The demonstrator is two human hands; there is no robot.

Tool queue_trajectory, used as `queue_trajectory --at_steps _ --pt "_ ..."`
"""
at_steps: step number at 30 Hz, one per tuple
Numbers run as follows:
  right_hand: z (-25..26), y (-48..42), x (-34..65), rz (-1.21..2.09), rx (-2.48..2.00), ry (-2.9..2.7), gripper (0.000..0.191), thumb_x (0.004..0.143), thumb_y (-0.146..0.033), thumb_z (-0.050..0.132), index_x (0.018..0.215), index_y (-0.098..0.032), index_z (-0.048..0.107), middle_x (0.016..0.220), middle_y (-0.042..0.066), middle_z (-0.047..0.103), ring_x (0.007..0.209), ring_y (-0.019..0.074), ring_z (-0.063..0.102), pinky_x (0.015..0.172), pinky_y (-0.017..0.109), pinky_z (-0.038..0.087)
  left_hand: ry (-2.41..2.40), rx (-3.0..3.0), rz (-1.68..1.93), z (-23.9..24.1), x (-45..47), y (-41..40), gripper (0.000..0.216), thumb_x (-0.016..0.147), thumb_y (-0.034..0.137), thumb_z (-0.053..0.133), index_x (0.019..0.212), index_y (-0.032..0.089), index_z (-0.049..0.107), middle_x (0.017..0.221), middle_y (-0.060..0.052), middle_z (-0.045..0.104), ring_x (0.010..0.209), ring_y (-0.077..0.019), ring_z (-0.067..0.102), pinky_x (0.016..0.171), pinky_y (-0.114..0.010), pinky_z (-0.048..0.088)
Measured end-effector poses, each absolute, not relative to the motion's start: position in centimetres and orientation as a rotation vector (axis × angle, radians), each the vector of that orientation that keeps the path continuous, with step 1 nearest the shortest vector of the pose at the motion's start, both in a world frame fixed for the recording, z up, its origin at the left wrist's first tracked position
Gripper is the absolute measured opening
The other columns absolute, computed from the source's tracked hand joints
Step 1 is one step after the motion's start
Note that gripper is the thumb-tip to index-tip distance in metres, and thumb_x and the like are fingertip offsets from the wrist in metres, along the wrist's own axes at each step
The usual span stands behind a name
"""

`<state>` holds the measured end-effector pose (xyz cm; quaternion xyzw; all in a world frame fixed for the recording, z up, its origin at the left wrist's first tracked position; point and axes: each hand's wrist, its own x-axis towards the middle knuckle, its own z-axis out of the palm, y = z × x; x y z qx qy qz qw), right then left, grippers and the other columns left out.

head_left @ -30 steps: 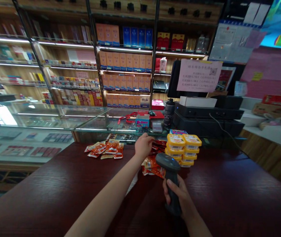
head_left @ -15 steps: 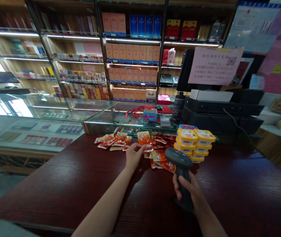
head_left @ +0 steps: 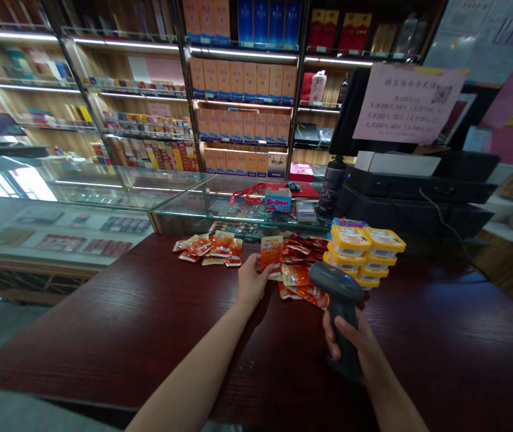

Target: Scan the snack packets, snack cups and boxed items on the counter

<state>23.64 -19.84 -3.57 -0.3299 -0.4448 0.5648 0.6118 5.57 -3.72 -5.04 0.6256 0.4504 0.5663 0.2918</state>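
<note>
My left hand (head_left: 251, 280) pinches an orange snack packet (head_left: 271, 254) and holds it upright just above the dark red counter (head_left: 125, 324). My right hand (head_left: 357, 348) is wrapped round the handle of a grey barcode scanner (head_left: 337, 300), whose head points toward the packet. Right of the held packet lies a pile of red and orange packets (head_left: 301, 270). A second small pile of orange packets (head_left: 211, 249) lies to the left. Stacked yellow-lidded tubs (head_left: 366, 249) stand behind the scanner.
A glass display case (head_left: 170, 195) runs behind the counter, with a small blue box (head_left: 278, 200) and a dark bottle (head_left: 329, 186) on it. A black till unit with a pink notice (head_left: 411, 102) stands at the right. Shelves of boxed goods (head_left: 242, 90) fill the back wall.
My left hand reached into the packet pile, took one orange packet and lifted it upright toward the scanner. The scanner hand stayed roughly where it was; the view tilted slightly.
</note>
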Motion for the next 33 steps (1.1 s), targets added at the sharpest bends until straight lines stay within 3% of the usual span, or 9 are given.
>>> queue_trajectory --at_steps 4,19,22,27,33 --pt "-3.7 -19.9 23.7 1.320 -0.728 -1.049 0.031 0.082 -0.041 0.064 0.104 -0.021 0.053 0.061 -0.006 0.052 0.038 0.0041 0.046 0.037 0.015 0.033 1.278 1.764 1.523 -5.1 5.5 -3.7 0.012 0.069 0.024 0.067 0.073 0.017 0.059 0.073 0.001 0.063 0.069 -0.0142 0.060 0.067 -0.026 0.047" --pt "-3.4 -20.2 23.5 1.293 -0.777 -1.024 0.040 0.078 -0.045 0.067 0.107 -0.019 0.055 0.061 -0.005 0.053 0.037 0.0047 0.047 0.037 0.015 0.031 1.097 1.691 1.613 -5.7 5.5 -3.2 0.024 0.073 0.022 0.065 0.096 0.018 0.059 0.091 -0.004 0.068 0.081 -0.0164 0.065 0.076 -0.030 0.051" --pt "-3.4 -20.2 23.3 1.274 -0.778 -1.020 0.041 0.078 -0.046 0.066 0.107 -0.020 0.054 0.060 -0.005 0.053 0.036 0.0044 0.045 0.036 0.015 0.030 1.117 1.524 1.701 -5.1 4.9 -2.9 0.030 0.070 0.023 0.068 0.097 0.017 0.056 0.090 -0.005 0.067 0.079 -0.0164 0.065 0.071 -0.030 0.053" --pt "-3.6 -20.1 23.1 1.276 -0.794 -1.002 0.038 0.078 -0.045 0.066 0.105 -0.021 0.053 0.059 -0.005 0.052 0.036 0.0051 0.045 0.035 0.016 0.031 1.170 0.976 1.908 -3.2 2.3 -0.9 0.035 0.069 0.026 0.070 0.094 0.017 0.046 0.082 -0.002 0.060 0.056 -0.0127 0.060 0.048 -0.026 0.051" --pt "-3.7 -20.2 23.0 1.266 -0.800 -0.992 0.041 0.076 -0.046 0.068 0.106 -0.020 0.056 0.059 -0.005 0.052 0.036 0.0051 0.043 0.036 0.017 0.031 1.231 0.623 1.985 -2.5 -2.0 3.1 0.016 0.075 0.011 0.055 0.085 0.017 0.044 0.080 0.001 0.054 0.061 -0.0081 0.060 0.061 -0.026 0.055"
